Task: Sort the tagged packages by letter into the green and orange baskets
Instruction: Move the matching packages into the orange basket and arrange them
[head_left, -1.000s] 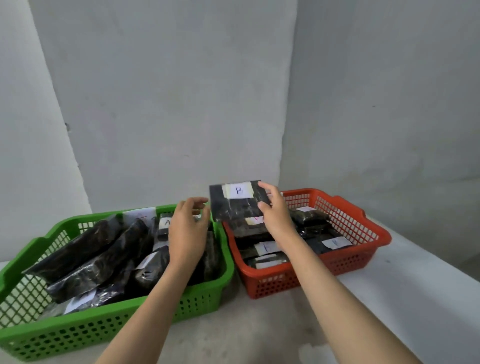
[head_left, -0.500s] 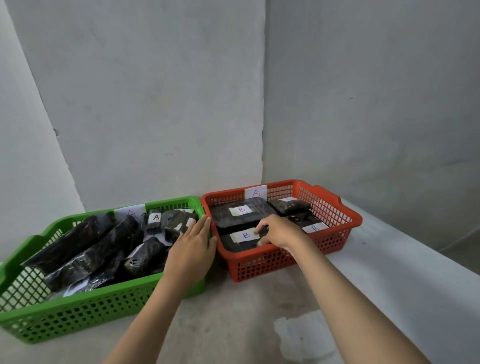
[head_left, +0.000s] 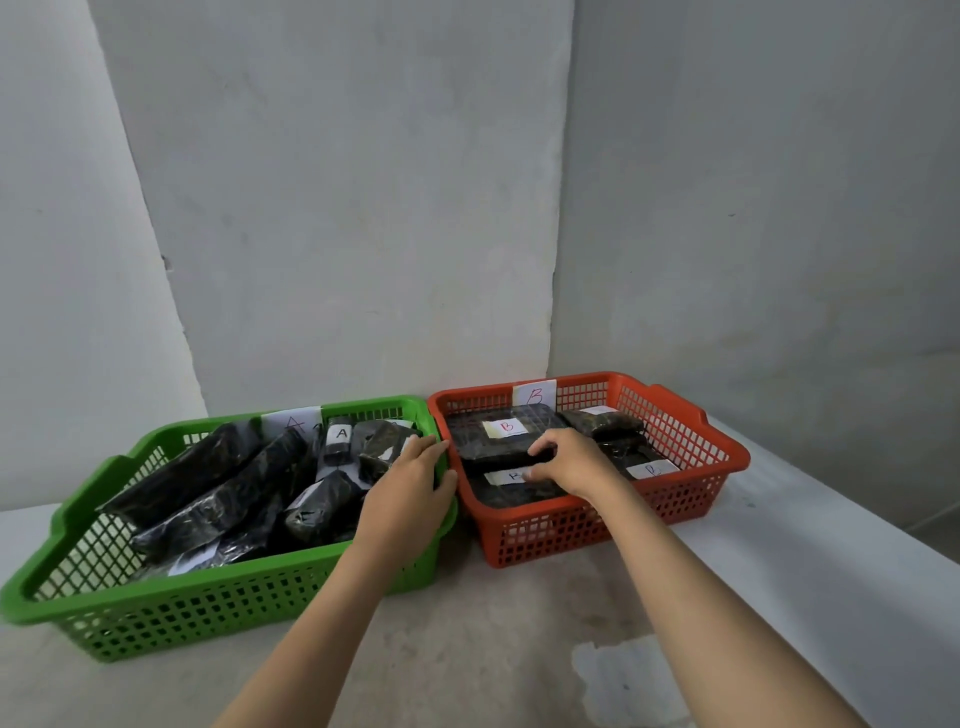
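A green basket (head_left: 208, 613) stands at the left with several black wrapped packages, one tagged A (head_left: 340, 441). To its right the orange basket (head_left: 571, 530) holds black packages with B tags. The top B package (head_left: 488, 447) lies flat in the orange basket's left half. My right hand (head_left: 571, 462) reaches into the orange basket, and its fingers and thumb pinch the near edge of that B package. With its fingers straight, my left hand (head_left: 410, 488) rests on the green basket's right rim and holds nothing.
Both baskets sit side by side on a grey table (head_left: 493, 649) against a corner of grey walls. A paper sheet marked A (head_left: 291, 423) hangs on the green basket's back wall, and one marked B (head_left: 535, 395) hangs on the orange basket's. The table's right edge (head_left: 857, 525) runs diagonally.
My right hand has brought the B package down from above the baskets and laid it in the orange basket. My left hand has dropped onto the green basket's rim.
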